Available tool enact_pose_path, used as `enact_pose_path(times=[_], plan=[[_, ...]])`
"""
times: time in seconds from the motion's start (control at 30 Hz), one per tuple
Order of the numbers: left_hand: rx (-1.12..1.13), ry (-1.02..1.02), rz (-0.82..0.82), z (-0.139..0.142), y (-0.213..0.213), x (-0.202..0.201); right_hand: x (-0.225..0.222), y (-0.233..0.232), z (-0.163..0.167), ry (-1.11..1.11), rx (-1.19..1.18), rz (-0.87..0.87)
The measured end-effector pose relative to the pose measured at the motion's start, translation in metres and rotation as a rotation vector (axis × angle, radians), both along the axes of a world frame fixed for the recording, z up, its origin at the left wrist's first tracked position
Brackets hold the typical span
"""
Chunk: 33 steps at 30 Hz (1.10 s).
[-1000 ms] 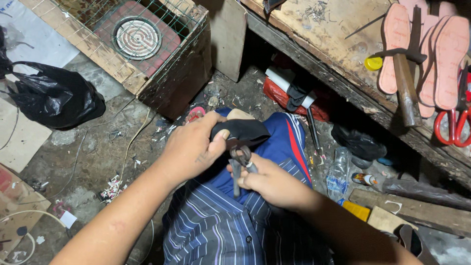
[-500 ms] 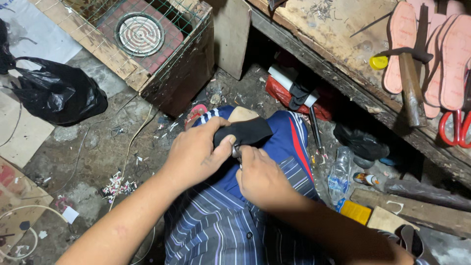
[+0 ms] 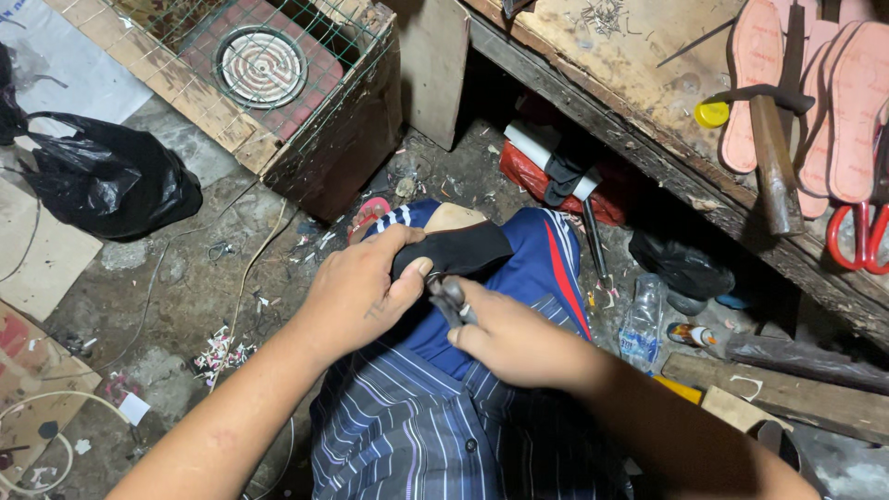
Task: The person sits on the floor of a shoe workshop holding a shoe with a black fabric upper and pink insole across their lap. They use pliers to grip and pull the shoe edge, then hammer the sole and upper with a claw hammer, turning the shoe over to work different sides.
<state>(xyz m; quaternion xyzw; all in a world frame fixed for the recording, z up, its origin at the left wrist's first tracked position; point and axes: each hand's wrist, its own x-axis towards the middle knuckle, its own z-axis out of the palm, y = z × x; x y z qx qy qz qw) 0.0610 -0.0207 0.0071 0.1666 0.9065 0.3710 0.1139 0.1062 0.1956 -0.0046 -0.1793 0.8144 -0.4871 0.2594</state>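
1. Head view: the black shoe piece [image 3: 454,250] rests on the knee, clamped shut in the left hand [image 3: 356,292]; it may slip.
2. The right hand [image 3: 505,338] is closed around metal pliers [image 3: 449,298]; they may pinch the left thumb.

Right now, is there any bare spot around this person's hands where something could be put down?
Some. The bare concrete floor between the black plastic bag and the person's knee is mostly free, bar scraps. The pale board below the bag is bare. The workbench is crowded at right with pink insoles, hammer and scissors. Left hand and right hand fill the lap.
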Motion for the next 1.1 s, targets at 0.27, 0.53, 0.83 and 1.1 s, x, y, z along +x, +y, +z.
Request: enact_pose_path(times=[0.27, 0.53, 0.83, 1.1], plan=[[0.049, 0.173, -0.081, -0.002, 0.0, 0.005, -0.009, -0.003, 0.016, -0.421, 0.368, -0.075], [-0.028, -0.063, 0.048, -0.002, -0.001, -0.002, 0.012, -0.021, -0.03, 0.294, 0.445, -0.097], [-0.001, -0.001, 0.037, -0.011, -0.003, -0.011, -0.004, -0.013, -0.024, -0.931, -0.369, -0.376], [-0.036, 0.041, 0.008, -0.006, -0.001, -0.002, 0.002, -0.015, -0.021, -0.804, -0.12, -0.391]])
